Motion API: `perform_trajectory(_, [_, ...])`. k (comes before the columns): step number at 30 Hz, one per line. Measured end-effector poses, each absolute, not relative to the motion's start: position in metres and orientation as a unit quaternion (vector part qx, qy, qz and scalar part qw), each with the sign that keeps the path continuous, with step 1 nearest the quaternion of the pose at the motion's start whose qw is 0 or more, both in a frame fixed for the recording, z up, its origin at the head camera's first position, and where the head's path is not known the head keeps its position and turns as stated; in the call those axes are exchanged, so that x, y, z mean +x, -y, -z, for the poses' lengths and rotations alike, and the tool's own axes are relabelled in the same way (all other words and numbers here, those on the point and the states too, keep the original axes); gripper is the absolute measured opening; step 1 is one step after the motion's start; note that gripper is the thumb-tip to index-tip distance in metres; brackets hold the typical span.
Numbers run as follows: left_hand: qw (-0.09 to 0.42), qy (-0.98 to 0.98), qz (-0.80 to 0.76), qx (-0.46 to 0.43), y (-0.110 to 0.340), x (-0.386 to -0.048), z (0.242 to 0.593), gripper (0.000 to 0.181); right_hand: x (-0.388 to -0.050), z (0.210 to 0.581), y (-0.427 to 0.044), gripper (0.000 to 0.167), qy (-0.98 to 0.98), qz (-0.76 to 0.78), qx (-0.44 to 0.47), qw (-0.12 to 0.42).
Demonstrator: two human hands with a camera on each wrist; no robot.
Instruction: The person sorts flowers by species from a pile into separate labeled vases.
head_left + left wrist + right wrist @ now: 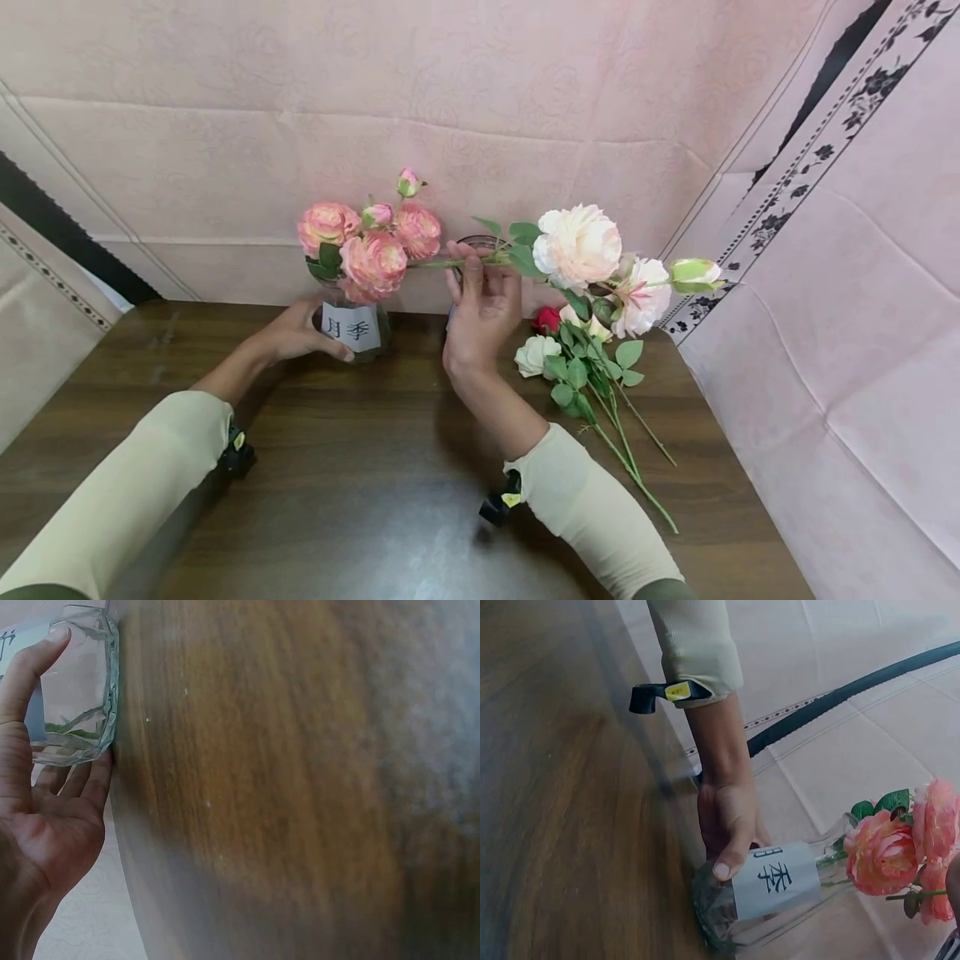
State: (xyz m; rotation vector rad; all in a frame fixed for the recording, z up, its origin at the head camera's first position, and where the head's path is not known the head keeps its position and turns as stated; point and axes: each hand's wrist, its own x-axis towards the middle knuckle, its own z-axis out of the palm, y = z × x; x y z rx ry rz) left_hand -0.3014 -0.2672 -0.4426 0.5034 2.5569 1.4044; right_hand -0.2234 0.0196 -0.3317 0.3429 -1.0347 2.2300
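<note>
My left hand (311, 333) grips the lower part of a clear glass vase (82, 682). The vase bears a white label (776, 877) with dark characters. Several coral-pink artificial flowers (375, 258) stand in it, with small buds above. My right hand (483, 312) pinches the green stem (435, 264) of a pale pink-white peony spray (577, 246), which lies almost level. Its blooms and a greenish bud point right, and the stem's end reaches toward the coral flowers. Just behind the right hand shows the round rim of another glass vase (480, 240), mostly hidden by that hand.
On the table's (360, 500) right side lie several loose rose stems with a red bloom (547, 320) and a white bloom (537, 356). Pink patterned cloth (300, 67) hangs behind the table and along its sides.
</note>
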Motion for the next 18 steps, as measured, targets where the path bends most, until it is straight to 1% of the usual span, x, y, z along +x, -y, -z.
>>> perform_trajectory(5, [0.085,-0.862,-0.467,0.176,0.268,-0.302,0.444,0.084,-0.227,0.331,-0.01,0.008,0.388,-0.865,0.123,0.294])
perform_trajectory(8, [0.082,-0.865,-0.462,0.179,0.269,-0.302,0.445,0.084,-0.227,0.333,-0.005,0.011,0.4,-0.866,0.114,0.276])
perform_trajectory(13, [0.085,-0.867,-0.458,0.176,0.269,-0.303,0.444,0.088,-0.228,0.337,0.005,0.009,0.418,-0.867,0.104,0.249])
perform_trajectory(15, [0.085,-0.867,-0.458,0.177,0.269,-0.303,0.444,0.089,-0.229,0.338,0.009,0.011,0.426,-0.866,0.103,0.241])
perform_trajectory(18, [0.085,-0.866,-0.46,0.18,0.268,-0.303,0.444,0.09,-0.232,0.34,0.014,0.02,0.439,-0.862,0.112,0.229])
